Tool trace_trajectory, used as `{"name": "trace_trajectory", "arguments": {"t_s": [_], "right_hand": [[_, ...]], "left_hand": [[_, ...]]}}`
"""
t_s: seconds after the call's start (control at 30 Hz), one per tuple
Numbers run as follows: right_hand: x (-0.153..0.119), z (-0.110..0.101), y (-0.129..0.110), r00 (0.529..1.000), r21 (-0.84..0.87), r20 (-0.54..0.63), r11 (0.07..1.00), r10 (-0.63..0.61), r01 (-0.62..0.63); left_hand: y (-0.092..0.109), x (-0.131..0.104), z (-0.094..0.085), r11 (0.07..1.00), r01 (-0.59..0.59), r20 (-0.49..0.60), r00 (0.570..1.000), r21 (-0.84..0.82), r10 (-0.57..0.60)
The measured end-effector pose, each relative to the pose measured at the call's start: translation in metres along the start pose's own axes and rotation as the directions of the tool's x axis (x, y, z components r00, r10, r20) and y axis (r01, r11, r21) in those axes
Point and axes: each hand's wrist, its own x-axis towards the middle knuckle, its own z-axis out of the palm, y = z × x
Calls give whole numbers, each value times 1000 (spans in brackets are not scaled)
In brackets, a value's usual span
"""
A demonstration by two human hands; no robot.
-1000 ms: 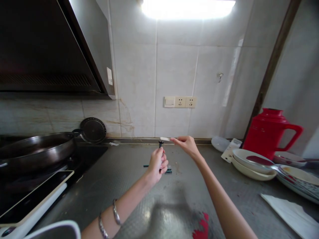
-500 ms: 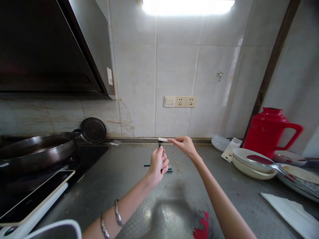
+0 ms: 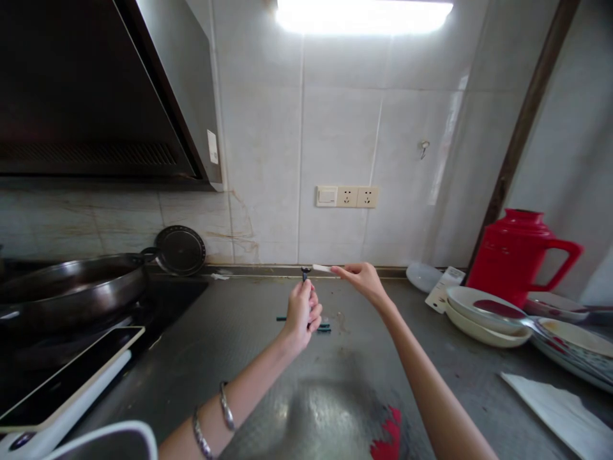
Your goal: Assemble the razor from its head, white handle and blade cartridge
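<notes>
My left hand (image 3: 302, 313) is closed around the handle of a small black razor (image 3: 305, 272), its T-shaped head pointing up. Held in a pinch by my right hand (image 3: 363, 280) is a thin, flat white piece (image 3: 322, 268), which could be folded tissue. Its free end points left, close beside the razor head with a slight gap. Behind my left hand, several short dark green strips (image 3: 324, 330) lie on the grey metal counter (image 3: 230, 338), partly hidden by the fingers.
A pan (image 3: 81, 291) stands on the stove at left, a phone (image 3: 71, 383) in front of it. At right are a red thermos jug (image 3: 510, 255), stacked plates (image 3: 483, 310) and a white sheet (image 3: 560, 409). A switch and socket panel (image 3: 347, 197) is on the wall.
The white piece has come off the razor head and shifted slightly right with my right hand. My left hand has moved slightly left and down, still gripping the razor.
</notes>
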Motion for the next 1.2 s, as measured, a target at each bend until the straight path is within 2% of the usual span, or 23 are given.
{"name": "trace_trajectory", "arguments": {"t_s": [0.2, 0.43, 0.6, 0.67, 0.8, 0.87, 1.0, 1.1, 1.2], "right_hand": [[0, 4, -8, 999, 48, 13, 998, -36, 35], [1, -5, 5, 999, 46, -15, 998, 39, -38], [-2, -7, -19, 1000, 148, 14, 989, -9, 7], [-2, -6, -21, 999, 167, 32, 986, -16, 11], [1, -12, -2, 998, 92, 15, 994, 57, -58], [2, -20, 9, 996, 82, 18, 992, 92, -94], [3, -36, 8, 994, 152, 59, 984, 86, -95], [1, -45, -3, 989, 161, 132, 983, 71, -92], [0, -50, -13, 973, 211, 230, 977, -16, -34]], "left_hand": [[-3, -2, 2, 1000, 12, 26, 1000, 23, -13], [6, -4, 4, 999, -35, 54, 998, 35, 33], [3, -4, 4, 999, -13, 72, 997, 45, 10], [3, -6, 6, 999, -19, 93, 996, 46, 15], [14, -12, 10, 997, -53, 164, 985, 51, 44], [21, -13, 9, 998, -44, 236, 971, 49, 31], [30, -9, 1, 999, -21, 338, 941, 43, 5], [33, -2, -7, 997, -60, 319, 947, 57, 39], [36, 4, -15, 989, -111, 306, 949, 96, 77]]}}
